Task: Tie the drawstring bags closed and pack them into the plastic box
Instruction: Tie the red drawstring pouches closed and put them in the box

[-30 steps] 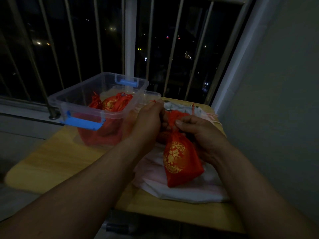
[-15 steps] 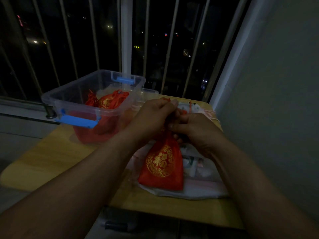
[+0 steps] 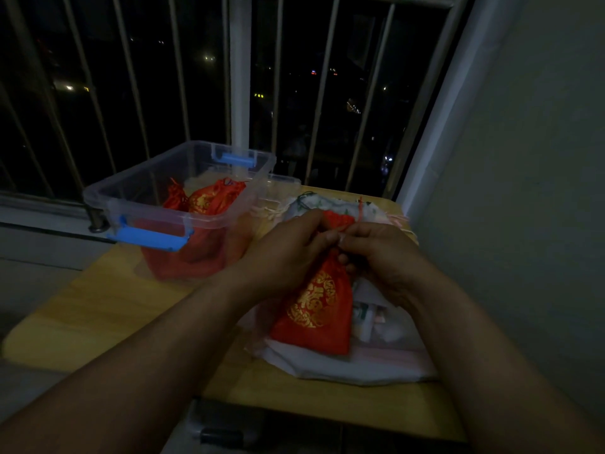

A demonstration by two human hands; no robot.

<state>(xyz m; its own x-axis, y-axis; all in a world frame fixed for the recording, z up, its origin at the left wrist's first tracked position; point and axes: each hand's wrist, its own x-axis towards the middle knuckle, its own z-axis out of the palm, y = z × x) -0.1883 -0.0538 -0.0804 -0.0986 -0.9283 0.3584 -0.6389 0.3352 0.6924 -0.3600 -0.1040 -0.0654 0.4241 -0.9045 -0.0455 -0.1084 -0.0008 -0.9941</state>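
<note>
The left hand and right hand each pinch the cord at the neck of the red bag. The bag hangs over pale cloths, at 4 o'clock from the plastic box holding other red bags.

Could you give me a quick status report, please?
Left hand and right hand pinch red drawstring bag at neck. Not yet in plastic box. Nothing blocking.

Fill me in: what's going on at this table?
A person's left hand and right hand pinch the gathered neck of a red drawstring bag at the wooden table, apparently tying its cord. The clear plastic box to the left already holds a few red bags. Pale bags lie under the hands, not yet packed.
</note>
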